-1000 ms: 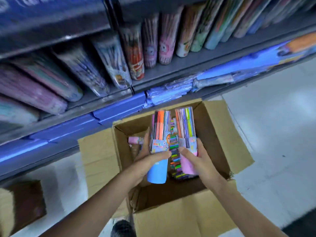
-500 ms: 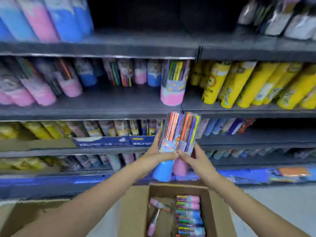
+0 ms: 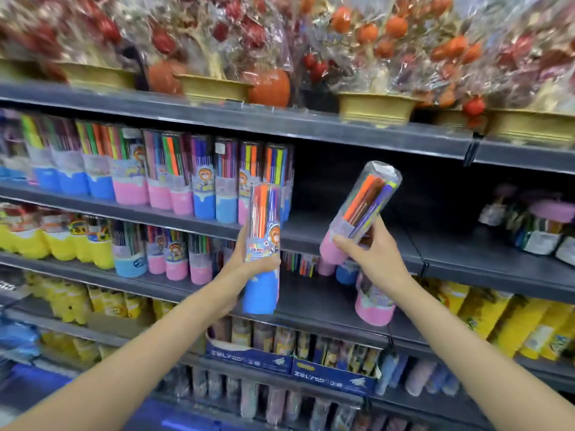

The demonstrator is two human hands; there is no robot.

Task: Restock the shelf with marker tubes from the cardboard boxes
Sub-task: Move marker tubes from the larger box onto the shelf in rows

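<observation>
Left hand [image 3: 245, 259] grips upright blue-bottomed marker tube [image 3: 263, 244]; right hand [image 3: 373, 259] fingers [image 3: 343, 244] clasp pink-bottomed tube [image 3: 361, 213], tilted toward one o'clock, before the shelf [image 3: 342, 225].

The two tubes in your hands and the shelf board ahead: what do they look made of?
Blue-based tube and pink-based tube: clear, glossy plastic, likely, since the markers show through and the pink one's top glints; the coloured bases look opaque, maybe printed wrap. Shelf: dark grey, matte, with a thin straight edge, probably painted metal, though the look leaves that open.
</observation>
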